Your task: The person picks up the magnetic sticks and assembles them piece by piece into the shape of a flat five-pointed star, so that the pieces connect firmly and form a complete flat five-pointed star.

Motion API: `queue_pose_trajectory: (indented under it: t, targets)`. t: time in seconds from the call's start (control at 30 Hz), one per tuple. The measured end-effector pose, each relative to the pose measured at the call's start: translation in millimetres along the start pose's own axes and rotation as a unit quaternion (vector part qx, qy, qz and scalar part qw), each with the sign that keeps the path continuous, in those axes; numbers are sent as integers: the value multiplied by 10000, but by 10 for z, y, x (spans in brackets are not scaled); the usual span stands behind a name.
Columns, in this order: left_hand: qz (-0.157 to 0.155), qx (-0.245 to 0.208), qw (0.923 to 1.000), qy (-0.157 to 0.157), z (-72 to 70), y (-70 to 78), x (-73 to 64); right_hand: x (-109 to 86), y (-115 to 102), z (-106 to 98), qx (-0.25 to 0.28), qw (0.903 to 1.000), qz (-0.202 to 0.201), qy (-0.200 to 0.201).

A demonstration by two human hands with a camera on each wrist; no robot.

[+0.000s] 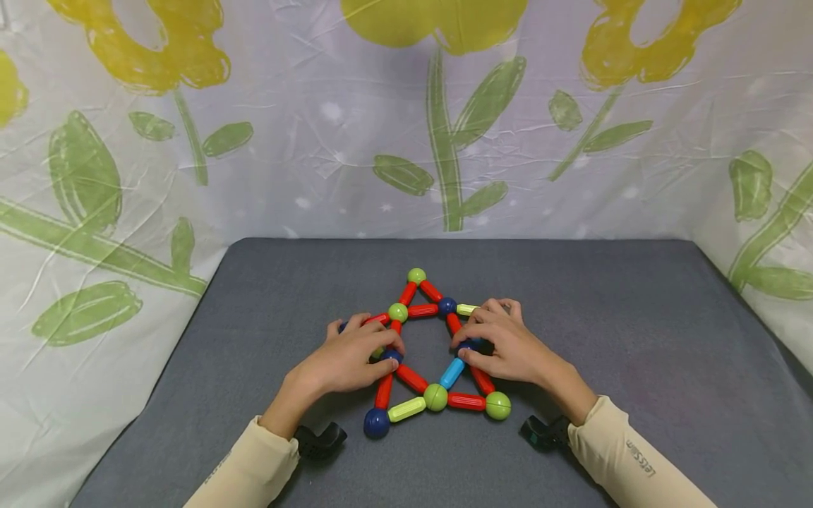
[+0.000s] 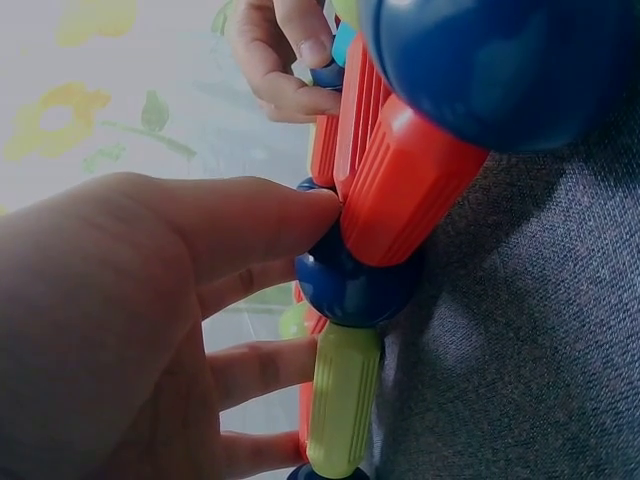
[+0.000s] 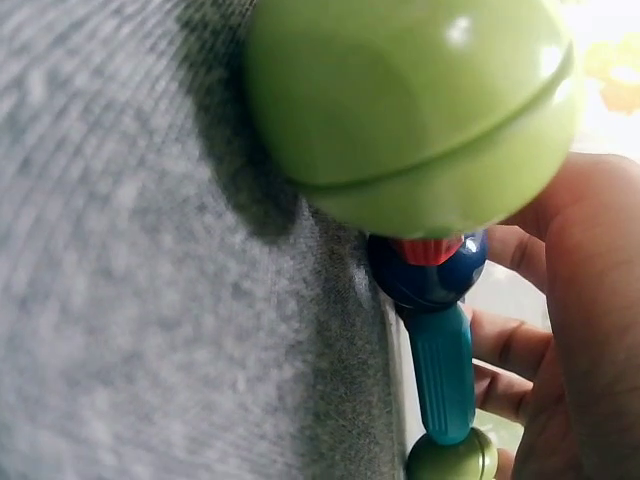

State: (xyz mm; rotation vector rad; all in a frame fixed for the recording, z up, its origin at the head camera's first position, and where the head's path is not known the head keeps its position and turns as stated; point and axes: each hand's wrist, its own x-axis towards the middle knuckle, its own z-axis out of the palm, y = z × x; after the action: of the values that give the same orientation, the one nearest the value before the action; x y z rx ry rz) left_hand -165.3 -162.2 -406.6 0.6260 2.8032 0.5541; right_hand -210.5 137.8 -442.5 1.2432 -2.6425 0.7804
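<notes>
A flat figure of magnetic balls and rods lies on the grey table. My left hand [image 1: 346, 361] pinches a navy ball [image 2: 360, 290] on the figure's left side between thumb and finger. Red rods [image 1: 413, 379] and a light green rod [image 2: 343, 400] meet that ball. Across the gap, my right hand [image 1: 508, 344] pinches another navy ball [image 3: 425, 280] with thumb and fingertips. From this second ball a blue rod [image 1: 452, 373] runs to a green ball [image 1: 435, 397] at the front. Both hands partly cover the figure's outer sides.
A green ball [image 1: 416, 276] tops the figure's far point. At the near corners sit a navy ball [image 1: 377, 423] and a green ball [image 1: 498, 406]. Grey cloth covers the table [image 1: 635, 317], and a flower-printed curtain [image 1: 305, 141] hangs behind it.
</notes>
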Motion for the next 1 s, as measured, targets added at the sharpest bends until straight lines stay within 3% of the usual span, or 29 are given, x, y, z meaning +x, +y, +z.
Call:
queue_pose_trajectory:
  t: [0.3, 0.43, 0.57, 0.67, 0.83, 1.0]
  targets:
    - [10, -64, 10000, -14, -5, 3, 4, -15, 26, -6, -1, 10000, -34, -25]
    - [77, -216, 9997, 72, -15, -9, 6, -17, 62, -23, 239, 9995, 32, 208]
    - [229, -286, 9988, 330, -29, -45, 8, -18, 148, -44, 612, 9946, 409, 731]
    - [224, -269, 9984, 435, -52, -90, 1, -44, 249, -38, 817, 9890, 861, 877]
    - [-228, -274, 9989, 298, -102, -213, -21, -111, 402, 0, 1144, 9812, 1385, 705]
    - [-640, 274, 9973, 221, -109, -292, -26, -139, 466, 27, 1293, 9758, 1539, 863]
